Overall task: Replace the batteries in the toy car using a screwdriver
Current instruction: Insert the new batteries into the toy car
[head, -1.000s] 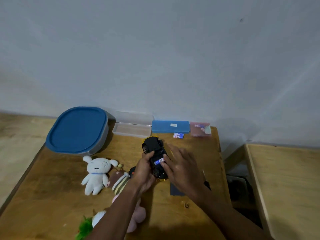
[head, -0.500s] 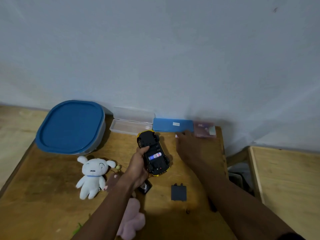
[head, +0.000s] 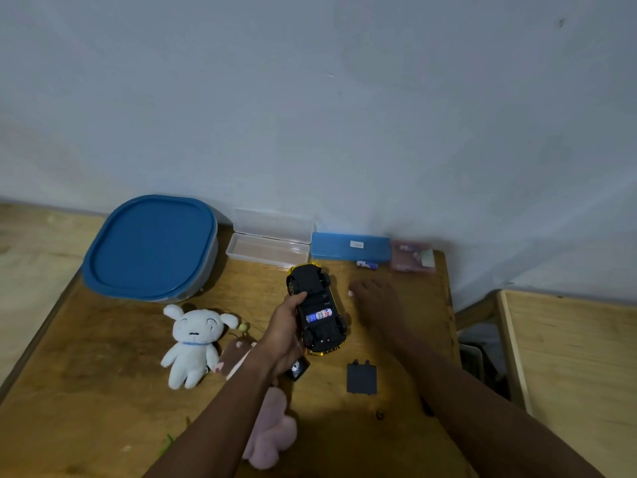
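My left hand (head: 284,334) grips the toy car (head: 319,313), which is upside down with its black underside up. The battery compartment is open, and one blue and white battery (head: 319,314) lies in it. To the right of the car, my right hand (head: 375,300) hovers blurred, pinching a small pale battery (head: 351,293) at its fingertips. Spare batteries (head: 367,264) lie near the back of the table. The black battery cover (head: 361,377) lies flat in front of the car, with a small screw (head: 379,415) nearer me. My right forearm hides most of the screwdriver.
A blue-lidded tub (head: 151,246) stands at the back left, with a clear open case (head: 270,244), a blue case (head: 350,246) and a pink box (head: 412,258) along the wall. A white plush (head: 193,339), a pink plush (head: 272,432) and a small black item (head: 298,369) lie by my left arm. The table edge (head: 450,305) is on the right.
My right hand left the car, reached back to the spare batteries, and has now drawn back toward the car with a battery. My left hand kept hold of the car.
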Available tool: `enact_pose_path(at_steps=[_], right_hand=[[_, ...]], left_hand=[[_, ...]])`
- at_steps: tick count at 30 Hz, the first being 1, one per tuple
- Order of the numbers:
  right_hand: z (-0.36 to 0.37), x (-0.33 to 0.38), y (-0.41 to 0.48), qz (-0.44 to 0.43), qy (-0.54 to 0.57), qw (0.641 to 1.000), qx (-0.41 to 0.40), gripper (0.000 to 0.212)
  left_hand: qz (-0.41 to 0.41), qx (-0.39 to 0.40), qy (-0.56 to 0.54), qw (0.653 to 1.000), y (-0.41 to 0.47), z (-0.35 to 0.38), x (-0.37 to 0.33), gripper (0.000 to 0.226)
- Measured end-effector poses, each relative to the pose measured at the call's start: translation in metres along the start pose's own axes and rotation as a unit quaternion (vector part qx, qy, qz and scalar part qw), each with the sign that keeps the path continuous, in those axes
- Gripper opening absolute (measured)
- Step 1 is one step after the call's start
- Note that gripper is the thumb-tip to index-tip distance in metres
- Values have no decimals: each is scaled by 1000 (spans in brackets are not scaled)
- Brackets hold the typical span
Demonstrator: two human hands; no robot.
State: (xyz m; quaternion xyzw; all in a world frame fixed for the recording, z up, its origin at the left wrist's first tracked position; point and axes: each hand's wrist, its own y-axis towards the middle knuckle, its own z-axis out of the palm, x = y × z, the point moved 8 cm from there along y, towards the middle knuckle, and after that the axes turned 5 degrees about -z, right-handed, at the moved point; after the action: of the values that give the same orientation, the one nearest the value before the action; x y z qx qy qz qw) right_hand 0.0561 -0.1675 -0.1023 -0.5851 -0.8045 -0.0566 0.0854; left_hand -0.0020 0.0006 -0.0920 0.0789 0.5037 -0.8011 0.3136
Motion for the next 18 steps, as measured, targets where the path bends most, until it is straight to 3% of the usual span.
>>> enact_pose_path(at_steps=[3, 6, 8, 10, 18], right_hand=[[-12, 4, -22, 61, 144, 986, -63, 27], [-43, 7, -48, 182, 325, 906, -199, 23], [-66, 21, -63, 202, 415, 848, -262, 18], [-83, 38, -73, 187, 472, 814, -283, 22], [-89, 76, -98, 51, 338, 906, -248, 21]], left_hand=[[-2, 7, 13, 1000, -9, 2, 6, 46], [3, 9, 14, 1000, -19, 4, 12, 44], [7, 7, 1, 1000, -25, 6, 17, 43], [14, 7, -13, 1000, -31, 10, 23, 42], [46, 31, -33, 998, -55, 35, 39, 45]])
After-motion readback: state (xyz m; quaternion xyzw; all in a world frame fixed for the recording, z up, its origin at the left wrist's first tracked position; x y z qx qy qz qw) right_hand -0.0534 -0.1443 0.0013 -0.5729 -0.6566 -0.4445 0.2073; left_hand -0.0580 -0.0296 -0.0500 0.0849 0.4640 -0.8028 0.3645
